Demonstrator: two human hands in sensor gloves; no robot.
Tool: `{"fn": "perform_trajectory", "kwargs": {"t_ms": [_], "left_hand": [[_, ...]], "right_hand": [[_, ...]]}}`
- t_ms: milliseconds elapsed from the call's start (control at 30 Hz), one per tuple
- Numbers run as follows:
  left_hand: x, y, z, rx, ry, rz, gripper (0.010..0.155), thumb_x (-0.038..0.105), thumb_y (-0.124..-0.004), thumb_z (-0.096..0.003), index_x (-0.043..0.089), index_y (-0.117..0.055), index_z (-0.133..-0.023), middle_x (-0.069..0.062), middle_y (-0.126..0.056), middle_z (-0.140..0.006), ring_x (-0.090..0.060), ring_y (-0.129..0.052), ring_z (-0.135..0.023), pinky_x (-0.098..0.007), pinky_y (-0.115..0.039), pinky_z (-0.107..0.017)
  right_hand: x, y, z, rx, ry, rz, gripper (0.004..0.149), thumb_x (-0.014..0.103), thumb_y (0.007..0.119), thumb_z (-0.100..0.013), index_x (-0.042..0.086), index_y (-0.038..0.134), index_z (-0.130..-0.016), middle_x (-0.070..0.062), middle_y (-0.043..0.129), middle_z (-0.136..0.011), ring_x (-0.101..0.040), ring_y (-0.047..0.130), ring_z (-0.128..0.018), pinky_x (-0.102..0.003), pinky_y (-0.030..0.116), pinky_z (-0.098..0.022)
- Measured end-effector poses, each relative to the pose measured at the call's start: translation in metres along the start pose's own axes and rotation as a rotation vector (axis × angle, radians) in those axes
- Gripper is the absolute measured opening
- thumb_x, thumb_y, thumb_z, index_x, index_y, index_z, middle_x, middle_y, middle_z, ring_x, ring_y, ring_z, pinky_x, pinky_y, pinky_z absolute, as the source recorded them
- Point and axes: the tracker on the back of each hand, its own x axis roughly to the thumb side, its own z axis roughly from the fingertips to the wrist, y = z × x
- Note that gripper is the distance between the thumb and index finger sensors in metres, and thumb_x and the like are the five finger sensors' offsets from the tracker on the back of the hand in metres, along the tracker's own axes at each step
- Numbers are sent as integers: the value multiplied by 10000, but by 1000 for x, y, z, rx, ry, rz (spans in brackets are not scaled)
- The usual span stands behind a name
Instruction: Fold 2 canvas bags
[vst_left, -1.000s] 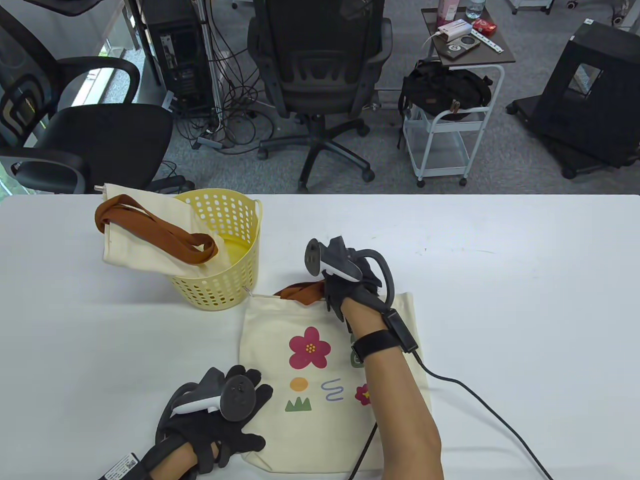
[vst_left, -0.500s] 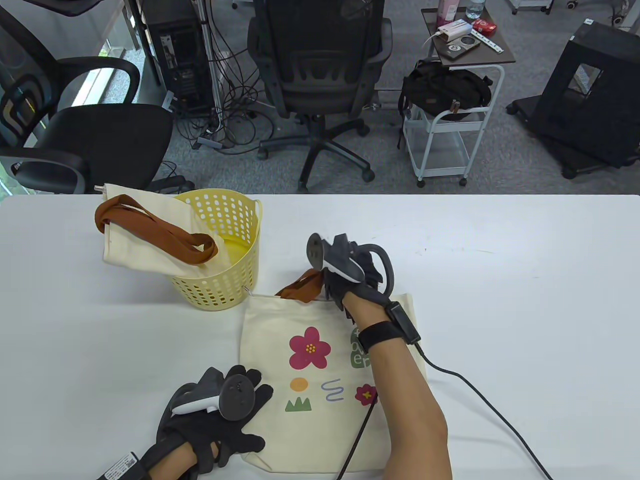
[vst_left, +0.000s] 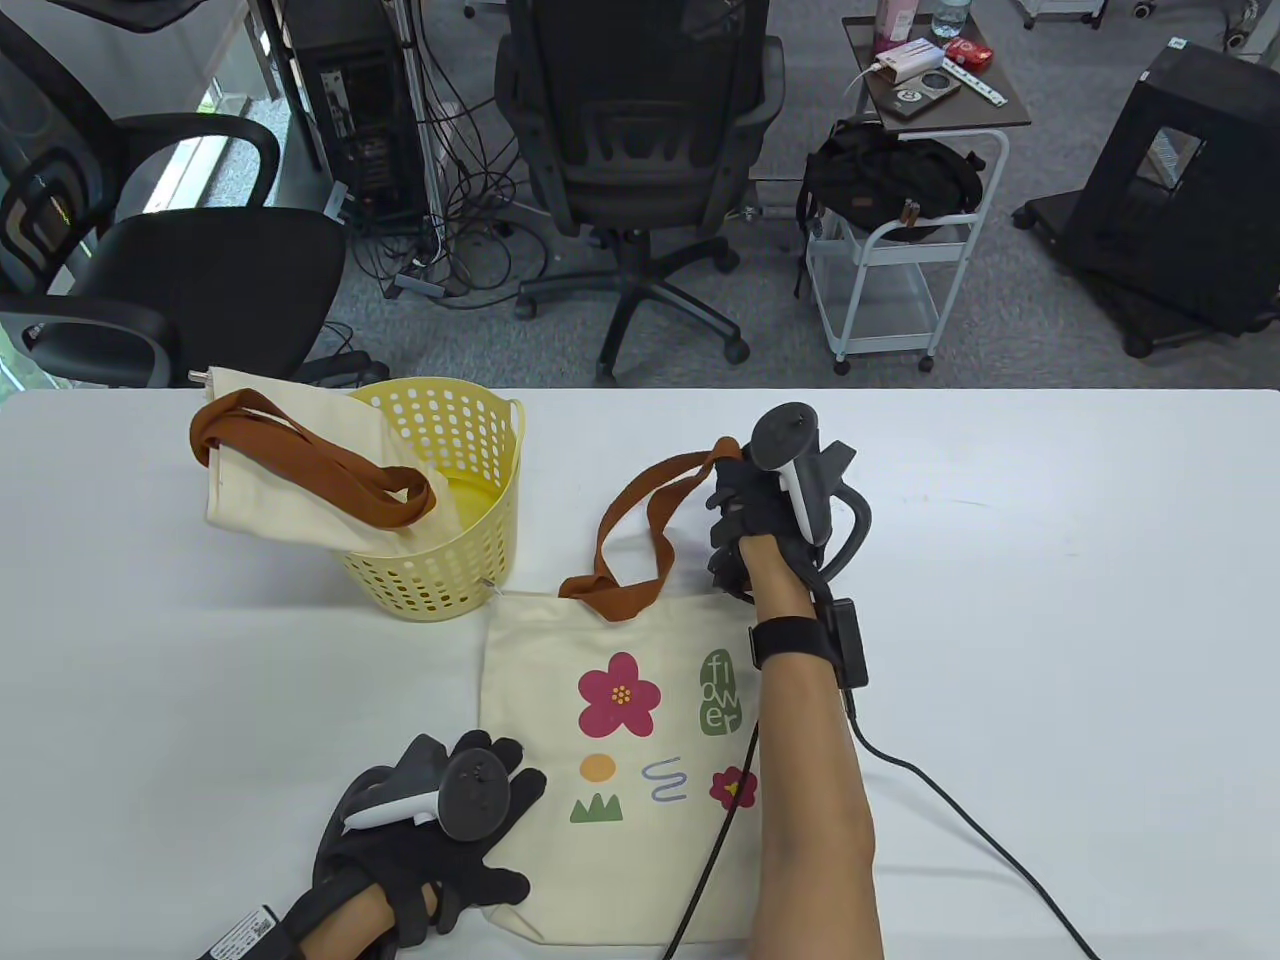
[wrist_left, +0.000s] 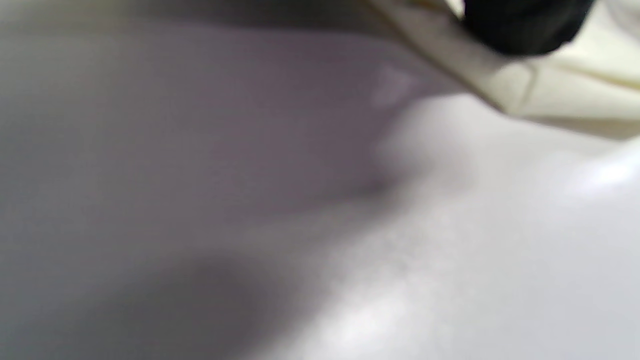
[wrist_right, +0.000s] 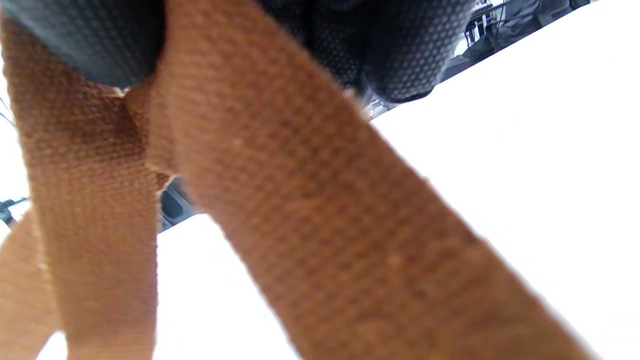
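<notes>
Table view only: printed canvas bag (vst_left: 640, 760) flat on white tabletop (vst_left: 1050, 600), second bag (vst_left: 270, 480) draped over yellow perforated basket (vst_left: 470, 500). Left hand (vst_left: 430, 840) spread flat, pressing bag's near-left corner. Right hand (vst_left: 765, 515) gripping brown strap (vst_left: 640, 530), pulled up-right. Right wrist view adds coarse webbing weave (wrist_right: 310, 225) under fingers (wrist_right: 400, 55). Left wrist view blurry, shows cream hem (wrist_left: 520, 90).

One overhead camera, two wrist close-ups.
Table view looks down toward 12 o'clock; the wrist views sit blurred-close, sharing its printed bag (vst_left: 640, 760) corner (wrist_left: 515, 90) and strap (vst_left: 640, 520) (wrist_right: 310, 210).
</notes>
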Motion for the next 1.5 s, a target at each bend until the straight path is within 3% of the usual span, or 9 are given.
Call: {"fn": "perform_trajectory", "kwargs": {"t_ms": [200, 500, 833, 1000, 1167, 1367, 1400, 1500], "left_hand": [[0, 0, 1, 1, 0, -3, 936, 604, -745, -385, 370, -115, -1036, 33, 113, -1080, -326, 157, -1024, -610, -15, -734], [1, 1, 2, -3, 1, -20, 932, 610, -736, -389, 367, -113, -1037, 25, 110, -1081, -333, 150, -1026, -615, -26, -737], [1, 1, 2, 3, 1, -17, 930, 613, -735, -388, 370, -116, -1037, 30, 106, -1082, -331, 148, -1028, -612, -28, -739], [1, 1, 2, 3, 2, -18, 930, 614, -735, -387, 369, -118, -1037, 29, 106, -1083, -330, 145, -1028, -611, -29, -739], [1, 1, 3, 4, 2, -18, 930, 615, -735, -387, 370, -117, -1037, 30, 105, -1083, -328, 145, -1029, -611, -28, -740], [1, 1, 3, 1, 2, -18, 930, 616, -735, -387, 371, -116, -1037, 30, 107, -1083, -329, 146, -1028, -610, -29, -740], [1, 2, 3, 1, 2, -18, 929, 616, -734, -388, 372, -116, -1037, 32, 107, -1082, -328, 147, -1029, -610, -29, -741], [1, 1, 3, 2, 1, -18, 928, 615, -733, -388, 370, -117, -1037, 30, 105, -1082, -329, 147, -1028, -611, -28, -740]], "right_hand": [[-4, 22, -4, 148, -40, 238, 622, 520, 837, -434, 220, 722, -967, -97, 708, -1066, -379, 748, -946, -524, 709, -662], [-17, 5, 33, 169, -230, 350, 714, 557, 814, -431, 217, 617, -1027, -117, 620, -1108, -398, 681, -984, -544, 669, -687], [-44, -30, 86, 171, -357, 227, 683, 551, 767, -447, 214, 620, -1023, -122, 620, -1103, -406, 678, -978, -549, 664, -685], [-77, -46, 132, 187, -474, 235, 673, 539, 771, -447, 216, 629, -1020, -122, 623, -1103, -408, 675, -981, -554, 659, -688], [-120, -48, 171, 269, -582, 239, 656, 514, 786, -446, 216, 645, -1013, -122, 622, -1104, -411, 661, -988, -564, 647, -693], [-167, -35, 206, 447, -785, 304, 662, 501, 809, -428, 223, 650, -1007, -110, 604, -1111, -404, 640, -1002, -572, 628, -707], [-175, -33, 211, 516, -829, 323, 666, 522, 804, -418, 232, 662, -1001, -97, 598, -1116, -401, 616, -1014, -580, 611, -714], [-194, -31, 220, 561, -844, 368, 713, 576, 783, -389, 257, 640, -1011, -58, 544, -1141, -399, 524, -1050, -596, 562, -736]]}}
